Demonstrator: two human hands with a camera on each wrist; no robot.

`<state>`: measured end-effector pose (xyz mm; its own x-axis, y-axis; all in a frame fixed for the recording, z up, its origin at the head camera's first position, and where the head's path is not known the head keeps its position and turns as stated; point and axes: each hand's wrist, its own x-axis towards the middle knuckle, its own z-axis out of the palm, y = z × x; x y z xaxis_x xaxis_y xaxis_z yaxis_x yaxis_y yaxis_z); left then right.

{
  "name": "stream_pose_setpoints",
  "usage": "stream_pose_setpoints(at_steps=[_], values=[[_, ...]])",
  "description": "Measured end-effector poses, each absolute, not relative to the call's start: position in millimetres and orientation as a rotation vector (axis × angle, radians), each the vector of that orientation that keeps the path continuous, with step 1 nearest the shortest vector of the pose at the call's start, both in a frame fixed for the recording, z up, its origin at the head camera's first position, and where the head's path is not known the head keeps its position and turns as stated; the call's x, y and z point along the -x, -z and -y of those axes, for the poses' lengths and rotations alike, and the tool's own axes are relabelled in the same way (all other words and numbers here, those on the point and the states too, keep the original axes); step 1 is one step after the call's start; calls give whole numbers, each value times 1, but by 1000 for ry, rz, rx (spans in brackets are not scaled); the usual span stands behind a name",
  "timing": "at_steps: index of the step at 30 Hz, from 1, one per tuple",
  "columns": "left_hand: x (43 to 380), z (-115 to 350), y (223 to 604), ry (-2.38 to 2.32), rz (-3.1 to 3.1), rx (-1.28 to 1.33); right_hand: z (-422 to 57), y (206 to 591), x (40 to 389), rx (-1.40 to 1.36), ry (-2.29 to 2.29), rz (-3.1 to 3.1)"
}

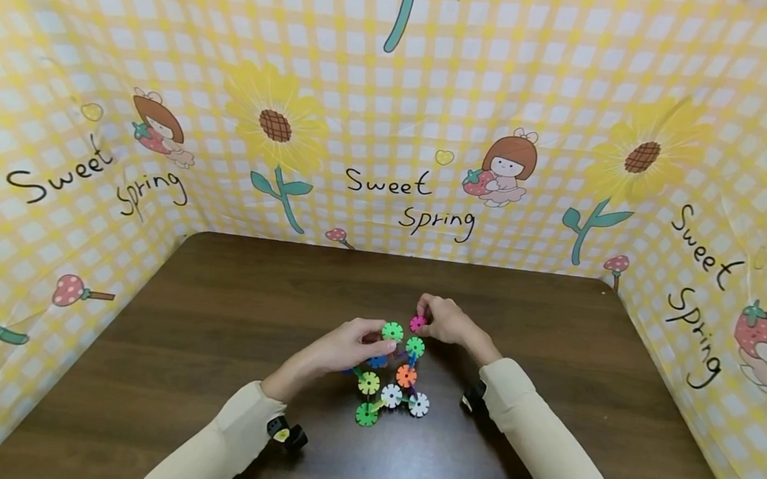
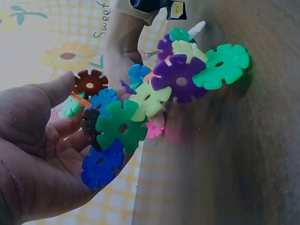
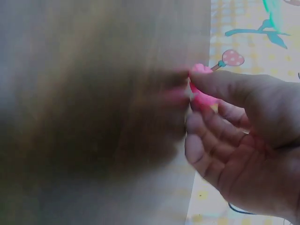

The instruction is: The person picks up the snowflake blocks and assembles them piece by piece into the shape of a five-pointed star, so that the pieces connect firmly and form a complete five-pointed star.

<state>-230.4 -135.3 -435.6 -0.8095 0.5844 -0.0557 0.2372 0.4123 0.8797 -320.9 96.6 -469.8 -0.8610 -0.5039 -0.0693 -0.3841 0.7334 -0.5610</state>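
Observation:
My left hand [image 1: 342,347] grips a linked build of notched plastic snowflake discs, thumb on one side and fingers behind. Near its fingertips in the head view is a green disc [image 1: 392,332]; orange [image 1: 405,375] and white discs [image 1: 391,395] sit closer to me. The left wrist view shows a dark blue disc [image 2: 101,166] lying against the fingers, with green [image 2: 122,126] and purple discs [image 2: 179,79] joined further along. Just beyond the build, my right hand [image 1: 444,320] pinches a single pink snowflake disc [image 3: 205,101] between thumb and fingertips. Fingers partly cover that disc.
Both hands work over a dark brown wooden table [image 1: 257,291]. A yellow checked cloth [image 1: 390,110] with printed flowers and lettering rises behind the table and along both sides. Each wrist carries a small black camera, such as the left one [image 1: 286,433].

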Motion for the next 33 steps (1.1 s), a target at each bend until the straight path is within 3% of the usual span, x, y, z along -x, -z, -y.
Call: stream_pose_setpoints(at_steps=[14,33], values=[[228,139,441,-1463,-2269,-709,-88,450,257,744,1482,-2455],[220,136,426,-1663,-2313,-626,-99,429,224,837,1469,-2306]])
